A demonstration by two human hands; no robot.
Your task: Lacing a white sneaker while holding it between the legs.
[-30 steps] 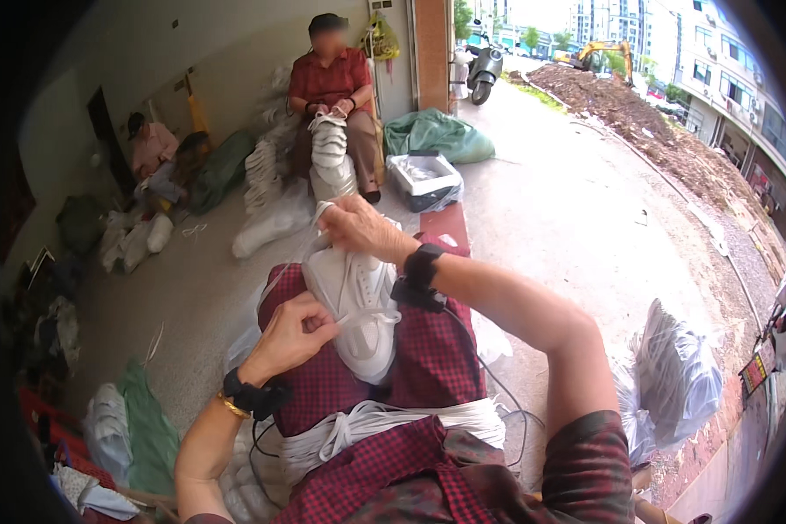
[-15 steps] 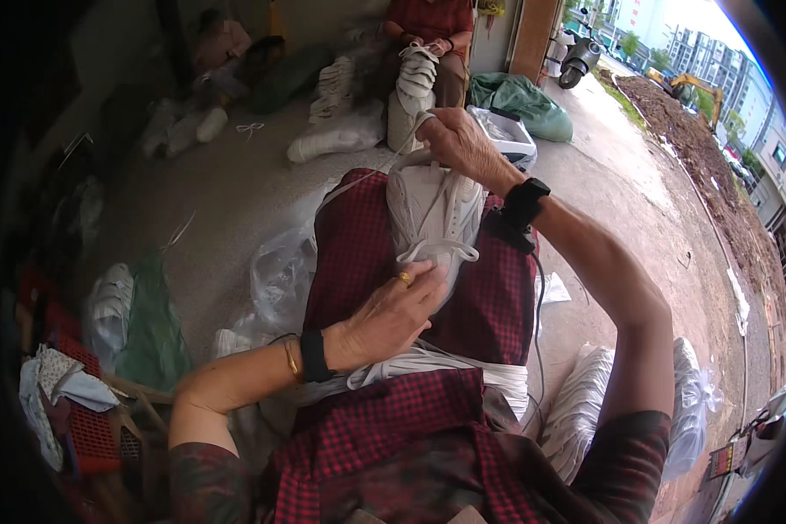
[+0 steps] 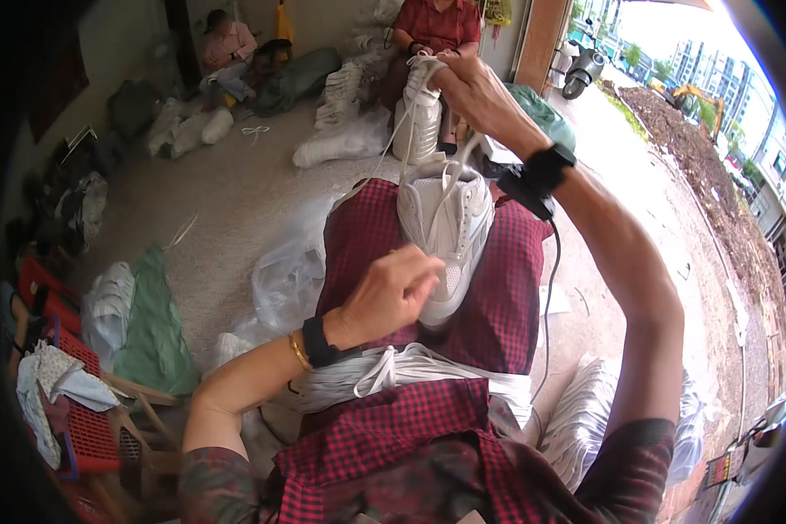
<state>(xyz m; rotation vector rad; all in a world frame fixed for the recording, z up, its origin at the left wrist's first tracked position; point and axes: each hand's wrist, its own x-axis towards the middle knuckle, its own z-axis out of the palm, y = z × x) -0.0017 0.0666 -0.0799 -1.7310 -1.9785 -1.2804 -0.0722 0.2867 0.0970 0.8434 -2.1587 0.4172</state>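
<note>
A white sneaker (image 3: 472,231) rests on my lap over a red-and-black checked apron (image 3: 511,306), its toe toward me. Up above the shoe's opening, my right hand (image 3: 463,87) is closed on a white shoelace (image 3: 395,144), whose strands run down toward the shoe. My left hand (image 3: 391,293) hovers beside the toe with curled fingers; whatever lies inside them, if anything, is hidden. Across my lap lies a bundle of white laces (image 3: 410,371).
Rows of white shoe parts (image 3: 581,419) stand at my right. Clear plastic bags (image 3: 288,271) and a green sack (image 3: 153,336) lie leftward. A red basket (image 3: 87,428) is at lower left. A co-worker (image 3: 437,35) sits ahead behind another white shoe (image 3: 419,122).
My right hand has risen, drawing the lace upward. The lace loop over the toe is gone. My left hand has come off the toe and curled its fingers.
</note>
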